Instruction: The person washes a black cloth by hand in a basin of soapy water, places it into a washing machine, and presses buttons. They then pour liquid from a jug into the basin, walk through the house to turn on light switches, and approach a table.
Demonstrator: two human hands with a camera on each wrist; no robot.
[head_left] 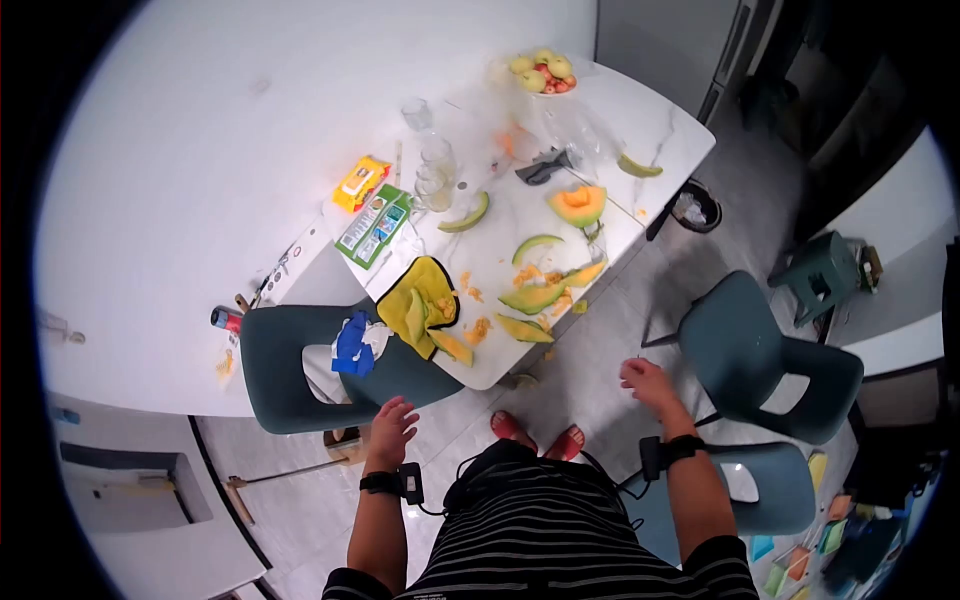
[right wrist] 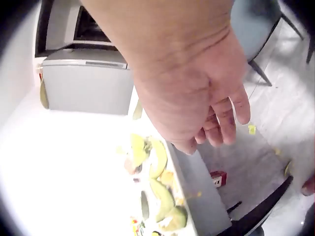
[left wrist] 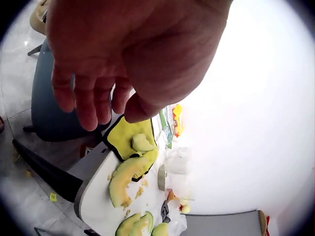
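My left hand (head_left: 390, 432) hangs off the near left of the white table (head_left: 620, 215), fingers loosely bent, holding nothing. To the right, my right hand (head_left: 648, 385) is held out over the floor, also free of any object, its fingers relaxed in the right wrist view. On the table lie a cut piece of melon (head_left: 577, 205) with orange flesh and several slices, including one slice (head_left: 525, 328) near the front edge. A yellow cloth (head_left: 398, 305) with black trim has melon pieces on it. Orange pulp (head_left: 478, 328) is scattered about the tabletop.
A yellow wipes packet (head_left: 362, 183), a green-and-white pack (head_left: 375, 227) and glasses (head_left: 433, 190) stand along the wall side. Fruit (head_left: 545, 72) is heaped at the far end. A dark green chair (head_left: 275, 370) bears a blue cloth (head_left: 352, 345); another chair (head_left: 735, 335) stands right.
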